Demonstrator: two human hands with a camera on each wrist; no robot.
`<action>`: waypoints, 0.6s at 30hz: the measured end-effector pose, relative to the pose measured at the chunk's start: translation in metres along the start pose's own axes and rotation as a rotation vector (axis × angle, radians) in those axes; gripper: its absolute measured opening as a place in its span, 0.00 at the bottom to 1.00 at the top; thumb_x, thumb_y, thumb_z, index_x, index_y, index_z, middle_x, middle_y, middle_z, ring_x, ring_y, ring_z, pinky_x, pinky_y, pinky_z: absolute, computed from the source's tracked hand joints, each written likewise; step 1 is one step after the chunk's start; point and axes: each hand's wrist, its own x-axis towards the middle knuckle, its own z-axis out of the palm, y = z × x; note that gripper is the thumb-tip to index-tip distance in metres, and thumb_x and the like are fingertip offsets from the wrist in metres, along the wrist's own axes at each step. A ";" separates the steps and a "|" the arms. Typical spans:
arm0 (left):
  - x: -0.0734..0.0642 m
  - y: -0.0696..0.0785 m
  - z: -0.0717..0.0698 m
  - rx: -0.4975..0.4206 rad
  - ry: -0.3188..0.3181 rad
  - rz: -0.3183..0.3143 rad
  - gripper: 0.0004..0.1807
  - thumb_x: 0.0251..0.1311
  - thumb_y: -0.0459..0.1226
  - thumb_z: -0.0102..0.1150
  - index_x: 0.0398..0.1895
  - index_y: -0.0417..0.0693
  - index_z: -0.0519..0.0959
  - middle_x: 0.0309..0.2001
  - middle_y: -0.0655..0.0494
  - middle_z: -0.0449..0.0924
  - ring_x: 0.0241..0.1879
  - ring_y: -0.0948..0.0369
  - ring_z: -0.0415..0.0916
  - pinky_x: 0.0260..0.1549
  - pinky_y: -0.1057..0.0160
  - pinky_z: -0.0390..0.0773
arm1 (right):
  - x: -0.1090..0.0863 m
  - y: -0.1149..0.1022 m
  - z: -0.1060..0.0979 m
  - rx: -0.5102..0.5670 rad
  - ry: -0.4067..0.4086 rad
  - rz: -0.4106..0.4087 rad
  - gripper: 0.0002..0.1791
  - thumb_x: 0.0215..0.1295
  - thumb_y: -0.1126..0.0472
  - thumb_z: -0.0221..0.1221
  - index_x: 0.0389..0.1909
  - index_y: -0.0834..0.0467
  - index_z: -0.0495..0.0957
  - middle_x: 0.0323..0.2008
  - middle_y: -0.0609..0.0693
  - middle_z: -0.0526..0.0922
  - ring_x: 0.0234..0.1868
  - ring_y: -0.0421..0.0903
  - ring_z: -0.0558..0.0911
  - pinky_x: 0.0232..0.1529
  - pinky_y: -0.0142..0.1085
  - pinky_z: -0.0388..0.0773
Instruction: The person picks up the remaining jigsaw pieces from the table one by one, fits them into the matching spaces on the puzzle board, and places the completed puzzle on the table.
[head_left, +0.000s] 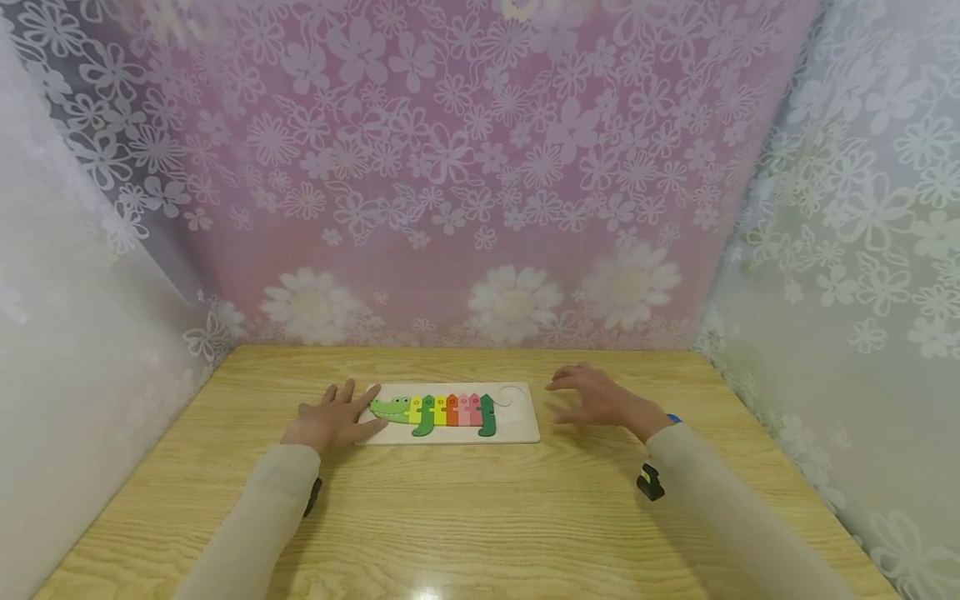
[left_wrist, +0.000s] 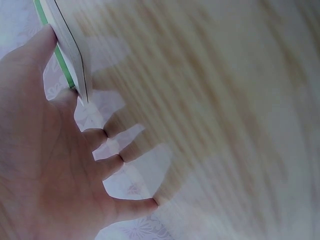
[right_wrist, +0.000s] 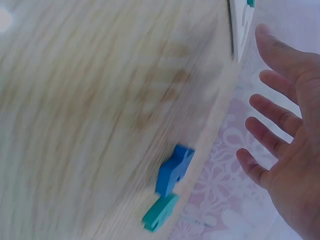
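A pale wooden puzzle board lies on the table, bearing a crocodile of coloured pieces: a green head, then yellow, green, orange and pink body pieces and a dark green hind leg. A curled tail outline shows at the board's right end. My left hand rests at the left end, fingers spread, with thumb and index reaching onto the board by the head. Right of the board, my right hand is held over the table with loosely bent fingers and nothing in its grasp.
On the table beside the right hand lie a blue puzzle piece and a teal one; the right wrist mostly hides them in the head view. Flowered curtains hang behind the wood-grain table and along both its sides.
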 end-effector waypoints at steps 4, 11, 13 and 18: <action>0.001 0.000 0.000 -0.016 -0.005 -0.005 0.46 0.71 0.71 0.39 0.85 0.62 0.48 0.83 0.33 0.43 0.80 0.28 0.43 0.59 0.13 0.54 | -0.011 0.006 -0.003 -0.029 0.021 -0.024 0.28 0.60 0.53 0.73 0.57 0.65 0.83 0.56 0.65 0.82 0.55 0.66 0.79 0.52 0.63 0.76; 0.003 -0.001 0.000 -0.036 -0.009 -0.011 0.47 0.70 0.72 0.39 0.85 0.63 0.48 0.83 0.33 0.43 0.80 0.28 0.42 0.59 0.12 0.53 | -0.032 0.022 -0.007 -0.068 0.016 -0.039 0.28 0.60 0.53 0.74 0.57 0.65 0.83 0.56 0.66 0.82 0.55 0.67 0.79 0.52 0.65 0.76; 0.003 -0.002 0.001 -0.030 -0.007 -0.012 0.47 0.70 0.72 0.39 0.85 0.63 0.48 0.83 0.33 0.43 0.80 0.28 0.43 0.58 0.12 0.53 | -0.037 0.027 -0.008 -0.067 0.004 -0.017 0.29 0.60 0.53 0.73 0.58 0.65 0.83 0.57 0.66 0.82 0.56 0.67 0.79 0.54 0.65 0.76; 0.003 -0.002 0.002 -0.022 -0.001 -0.011 0.48 0.69 0.73 0.38 0.85 0.63 0.48 0.83 0.33 0.43 0.79 0.28 0.43 0.58 0.12 0.54 | -0.048 0.034 -0.011 -0.039 -0.027 0.016 0.29 0.60 0.55 0.74 0.59 0.65 0.82 0.59 0.66 0.80 0.57 0.68 0.78 0.53 0.67 0.75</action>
